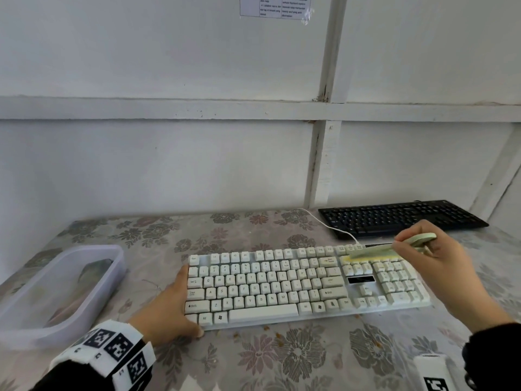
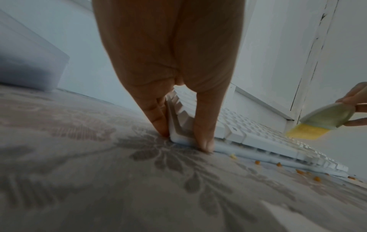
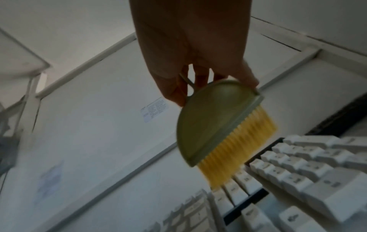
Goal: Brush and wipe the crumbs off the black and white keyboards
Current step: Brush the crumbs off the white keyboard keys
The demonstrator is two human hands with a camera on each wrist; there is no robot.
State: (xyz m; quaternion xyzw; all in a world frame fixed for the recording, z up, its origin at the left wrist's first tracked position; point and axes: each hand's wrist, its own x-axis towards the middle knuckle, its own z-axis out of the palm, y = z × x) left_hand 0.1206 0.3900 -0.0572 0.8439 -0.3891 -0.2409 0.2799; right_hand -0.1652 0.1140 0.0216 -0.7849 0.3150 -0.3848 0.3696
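The white keyboard (image 1: 282, 286) lies across the flowered tablecloth in front of me. My left hand (image 1: 177, 303) braces its left end: straight fingers (image 2: 158, 122) press along the side edge and the thumb stands against the front corner. My right hand (image 1: 431, 249) grips a small brush (image 1: 372, 253) with a pale green half-round handle (image 3: 214, 122). The yellow bristles (image 3: 238, 149) touch the keys at the board's upper right, left of the number pad. The black keyboard (image 1: 400, 218) sits behind, at the back right against the wall. Orange crumbs (image 2: 298, 171) lie on the cloth along the white board's front edge.
A translucent plastic container (image 1: 118, 258) with something dark inside stands at the left. A white cable (image 1: 324, 224) runs from the white keyboard toward the wall. A white tagged device (image 1: 431, 373) lies at the near right. White panelled wall closes the back and right.
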